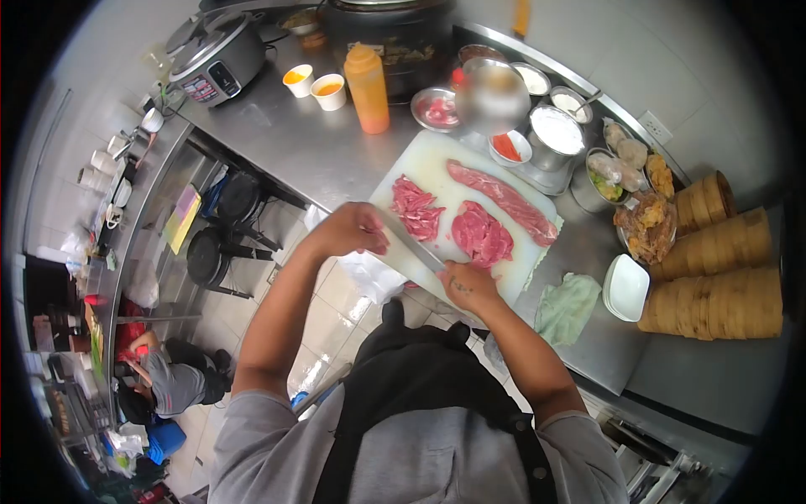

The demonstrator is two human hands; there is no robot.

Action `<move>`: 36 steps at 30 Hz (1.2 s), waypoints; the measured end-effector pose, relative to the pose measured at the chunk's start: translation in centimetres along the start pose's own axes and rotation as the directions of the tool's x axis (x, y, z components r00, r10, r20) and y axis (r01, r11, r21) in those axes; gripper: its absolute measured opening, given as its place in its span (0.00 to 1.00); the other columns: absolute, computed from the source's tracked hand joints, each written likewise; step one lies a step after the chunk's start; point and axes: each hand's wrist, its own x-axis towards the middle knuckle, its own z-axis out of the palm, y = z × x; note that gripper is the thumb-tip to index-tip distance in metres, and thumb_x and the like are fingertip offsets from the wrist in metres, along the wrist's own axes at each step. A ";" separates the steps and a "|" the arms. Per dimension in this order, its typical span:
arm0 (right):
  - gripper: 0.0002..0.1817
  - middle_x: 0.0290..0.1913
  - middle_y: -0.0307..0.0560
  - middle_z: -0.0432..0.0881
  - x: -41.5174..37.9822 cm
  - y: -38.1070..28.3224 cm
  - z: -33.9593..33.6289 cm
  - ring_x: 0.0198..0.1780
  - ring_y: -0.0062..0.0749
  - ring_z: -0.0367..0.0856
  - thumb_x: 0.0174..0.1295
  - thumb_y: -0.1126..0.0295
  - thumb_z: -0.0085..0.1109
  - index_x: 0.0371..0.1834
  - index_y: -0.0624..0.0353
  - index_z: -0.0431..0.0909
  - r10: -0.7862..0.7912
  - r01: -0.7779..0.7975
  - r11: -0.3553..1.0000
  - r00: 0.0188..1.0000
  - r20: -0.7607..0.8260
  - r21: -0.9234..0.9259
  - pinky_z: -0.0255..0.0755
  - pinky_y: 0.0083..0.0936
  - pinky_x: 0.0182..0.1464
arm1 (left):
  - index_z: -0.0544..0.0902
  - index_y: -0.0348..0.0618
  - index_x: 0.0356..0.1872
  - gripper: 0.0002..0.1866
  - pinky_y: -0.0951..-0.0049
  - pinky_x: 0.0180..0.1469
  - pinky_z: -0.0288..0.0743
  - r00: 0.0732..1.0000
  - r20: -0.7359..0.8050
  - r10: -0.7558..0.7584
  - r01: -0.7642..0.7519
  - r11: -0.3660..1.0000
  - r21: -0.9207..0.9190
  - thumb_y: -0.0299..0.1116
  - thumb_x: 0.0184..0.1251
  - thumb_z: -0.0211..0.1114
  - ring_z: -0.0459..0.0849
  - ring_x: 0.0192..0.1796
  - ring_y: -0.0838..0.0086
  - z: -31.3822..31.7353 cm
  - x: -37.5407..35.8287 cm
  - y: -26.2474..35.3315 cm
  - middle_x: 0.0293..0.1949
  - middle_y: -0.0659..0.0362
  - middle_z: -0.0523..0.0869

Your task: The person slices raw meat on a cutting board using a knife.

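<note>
A white cutting board (438, 168) lies on the steel counter. On it are a pile of sliced red meat (416, 207), a second mound of slices (481, 235) and a long uncut strip of meat (504, 200). My right hand (472, 287) is closed round the handle of a knife (413, 241) at the board's near edge, its blade pointing up and left. Near the blade's far end, left of the first pile, my left hand (353, 229) has its fingers curled; whether they hold anything is hidden.
An orange squeeze bottle (367, 90) and two cups stand behind the board. Bowls, a green cloth (567, 309), white dishes (625, 287) and bamboo steamers (712, 304) are at the right. Another person (178, 378) is at the lower left, beyond stools.
</note>
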 end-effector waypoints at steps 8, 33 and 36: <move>0.18 0.39 0.66 0.85 1.0 1.2 -1.3 0.44 0.61 0.85 0.72 0.58 0.49 0.43 0.64 0.81 0.013 -0.014 0.999 0.999 -0.049 -0.031 0.77 0.51 0.49 | 0.83 0.39 0.37 0.11 0.61 0.49 0.78 0.826 -0.320 0.464 -0.066 0.643 0.763 0.27 0.51 0.69 0.85 0.46 0.56 4.2 4.6 -5.5 0.37 0.53 0.86; 0.14 0.35 0.67 0.84 3.0 -1.1 -0.7 0.40 0.63 0.85 0.73 0.64 0.47 0.43 0.65 0.76 -0.074 0.073 0.996 0.997 -0.014 -0.048 0.76 0.56 0.46 | 0.84 0.41 0.31 0.10 0.59 0.50 0.75 0.587 -0.458 0.667 -0.268 0.694 0.668 0.25 0.44 0.71 0.79 0.47 0.56 5.8 3.4 -9.0 0.40 0.54 0.81; 0.14 0.34 0.65 0.85 1.2 -1.0 -0.9 0.39 0.63 0.85 0.72 0.63 0.48 0.42 0.65 0.76 -0.034 0.026 0.994 0.997 -0.071 -0.108 0.77 0.55 0.45 | 0.82 0.40 0.31 0.10 0.59 0.50 0.75 0.608 -0.417 0.676 -0.278 0.673 0.686 0.26 0.44 0.70 0.78 0.46 0.56 5.5 3.4 -9.4 0.40 0.54 0.80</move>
